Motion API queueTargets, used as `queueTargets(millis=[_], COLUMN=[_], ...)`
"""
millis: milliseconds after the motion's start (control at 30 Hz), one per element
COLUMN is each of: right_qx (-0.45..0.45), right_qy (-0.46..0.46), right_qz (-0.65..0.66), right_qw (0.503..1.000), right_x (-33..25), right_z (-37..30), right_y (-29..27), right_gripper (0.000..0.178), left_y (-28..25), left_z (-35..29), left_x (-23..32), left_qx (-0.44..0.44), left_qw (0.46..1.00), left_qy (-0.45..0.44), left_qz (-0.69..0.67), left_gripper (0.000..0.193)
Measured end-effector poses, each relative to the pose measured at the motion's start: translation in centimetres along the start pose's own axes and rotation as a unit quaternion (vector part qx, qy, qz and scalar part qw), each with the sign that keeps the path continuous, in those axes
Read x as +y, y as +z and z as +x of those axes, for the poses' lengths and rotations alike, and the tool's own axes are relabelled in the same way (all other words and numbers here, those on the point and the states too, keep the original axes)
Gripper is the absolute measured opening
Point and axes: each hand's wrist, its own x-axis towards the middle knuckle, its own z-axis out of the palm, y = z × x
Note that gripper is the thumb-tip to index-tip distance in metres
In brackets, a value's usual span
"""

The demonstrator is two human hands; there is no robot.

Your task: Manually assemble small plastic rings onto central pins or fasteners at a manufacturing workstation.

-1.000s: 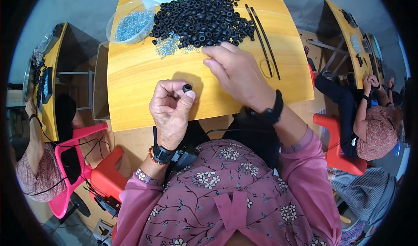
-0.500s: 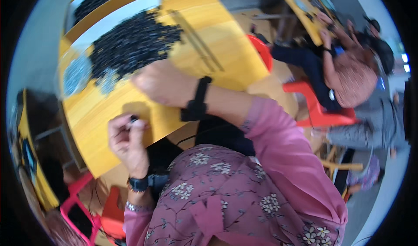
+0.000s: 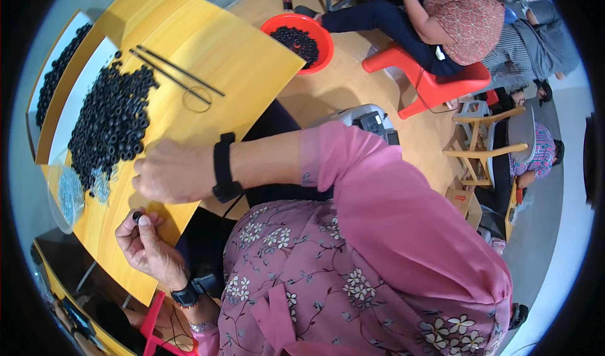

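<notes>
My left hand (image 3: 148,249) pinches a small black rubber ring (image 3: 137,216) between thumb and forefinger, just over the near edge of the yellow wooden table (image 3: 214,22). My right hand (image 3: 169,172) is closed, knuckles up, above and beyond the left one. Its fingertips are turned away, so whatever they hold is hidden. Beside it spreads a heap of small black rubber rings (image 3: 110,119). Small silvery pieces (image 3: 101,186) lie loose at the heap's near end, next to a clear plastic bag (image 3: 70,195) with more of them.
A tray with a wooden rim (image 3: 66,91) borders the heap, with more black rings behind it. Two thin black rods (image 3: 179,75) and a thin hoop (image 3: 196,100) lie farther off. On the floor stands a red basin (image 3: 324,44) of black parts, near a person on a red chair (image 3: 428,78).
My view has swung to the right, so the table sits farther left in the picture and the red basin shows fully. The left hand keeps its pinch on the black rubber ring.
</notes>
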Motion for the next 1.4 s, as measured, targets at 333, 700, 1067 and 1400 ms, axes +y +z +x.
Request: queueTargets(millis=[333,700,1067,1400], right_qx=[0.027,-0.052,-0.013,0.020], right_qy=[0.100,-0.069,0.068,-0.085], right_qz=[0.216,0.144,0.231,0.226], right_qw=[0.971,0.986,0.970,0.970], right_x=[-0.2,-3.3,-3.3,-2.6], right_z=[0.5,1.5,1.8,1.9], right_y=[-0.7,-5.4,-3.5,-3.1], right_gripper=[0.020,0.023,0.027,0.016], left_y=[0.6,0.2,0.3,2.2], left_z=[0.3,-0.2,0.3,-1.3], left_x=[0.7,2.9,2.4,4.7], left_qx=[0.007,-0.053,-0.126,0.009], left_qw=[0.999,0.997,0.977,0.975], left_qy=[-0.046,-0.046,-0.096,-0.174], left_qz=[0.003,0.037,-0.142,-0.139], left_gripper=[0.011,0.013,0.025,0.019])
